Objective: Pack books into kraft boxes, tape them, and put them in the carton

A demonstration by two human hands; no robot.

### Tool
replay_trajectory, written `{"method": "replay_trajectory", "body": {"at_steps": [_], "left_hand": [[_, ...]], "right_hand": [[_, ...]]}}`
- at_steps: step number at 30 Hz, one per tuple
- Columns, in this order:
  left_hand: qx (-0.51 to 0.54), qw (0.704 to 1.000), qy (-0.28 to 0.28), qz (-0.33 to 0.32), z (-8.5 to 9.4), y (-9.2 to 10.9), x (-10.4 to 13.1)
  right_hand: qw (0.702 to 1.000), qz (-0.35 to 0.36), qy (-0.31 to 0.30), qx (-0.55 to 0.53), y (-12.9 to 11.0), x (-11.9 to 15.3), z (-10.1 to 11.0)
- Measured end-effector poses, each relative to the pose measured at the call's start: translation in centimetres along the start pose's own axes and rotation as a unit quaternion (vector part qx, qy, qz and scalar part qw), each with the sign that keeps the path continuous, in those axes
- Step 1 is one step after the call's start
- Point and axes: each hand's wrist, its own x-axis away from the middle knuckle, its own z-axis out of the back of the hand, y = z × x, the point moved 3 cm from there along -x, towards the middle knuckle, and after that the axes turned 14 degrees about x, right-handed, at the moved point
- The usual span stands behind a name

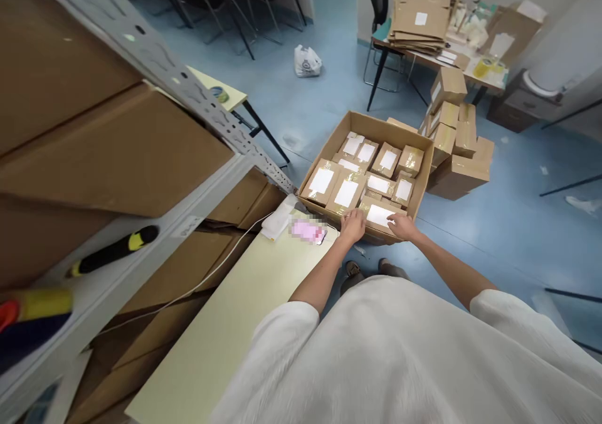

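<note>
A large open carton point(324, 155) stands in front of me, packed with several small taped cardboard boxes point(346, 192) bearing white labels. Along its near side lies one labelled cardboard box point(376, 216), set between my two hands. My left hand point(352, 226) has its fingers curled over the left end of this box, by the carton's near rim. At the other end, my right hand point(403, 226) grips with bent fingers, their tips on the white label. The undersides of both hands' grips are hidden.
A pale table point(244, 298) with a phone point(308, 231) adjoins the carton on the left, beneath a metal shelf point(207, 192) holding cartons. Stacked boxes point(458, 173) stand on the floor beyond the carton. Farther back are a cluttered table point(458, 63) and a white plastic bag point(307, 61).
</note>
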Motion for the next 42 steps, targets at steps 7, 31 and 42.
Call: {"method": "replay_trajectory", "body": {"at_steps": [7, 31, 42], "left_hand": [[0.008, 0.992, 0.110, 0.059, 1.1, 0.6, 3.4], [0.102, 0.864, 0.371, 0.325, -5.6, 2.5, 27.9], [0.117, 0.805, 0.450, 0.369, -8.7, 0.5, 47.0]], "right_hand": [[0.991, 0.128, 0.034, 0.009, -0.8, -2.2, 2.7], [0.868, 0.492, 0.035, 0.059, -15.9, 4.5, 0.0], [0.807, 0.586, 0.032, 0.064, -29.3, 17.5, -7.1]]}}
